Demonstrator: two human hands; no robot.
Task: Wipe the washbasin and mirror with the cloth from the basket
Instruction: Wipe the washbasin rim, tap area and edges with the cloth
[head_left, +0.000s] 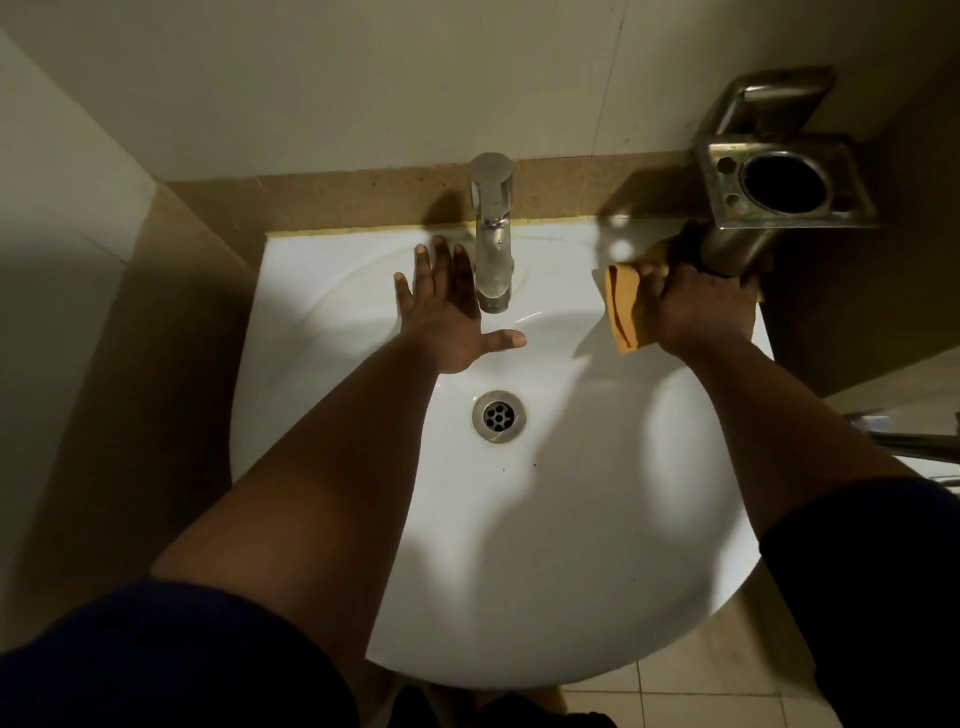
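A white washbasin (545, 519) fills the middle of the view, with a metal drain (498, 417) at its centre and a chrome tap (492, 228) at the back. My left hand (447, 317) lies flat with fingers spread on the basin's back slope, just left of the tap. My right hand (696, 306) grips an orange cloth (623, 306) against the basin's back right rim, partly under a wall holder. The mirror and the basket are out of view.
A steel tumbler-and-toothbrush holder (784, 182) juts from the wall above my right hand. A brown stone ledge (363, 192) runs behind the basin. A metal bar (914, 441) shows at the right edge. Tiled floor (701, 686) lies below.
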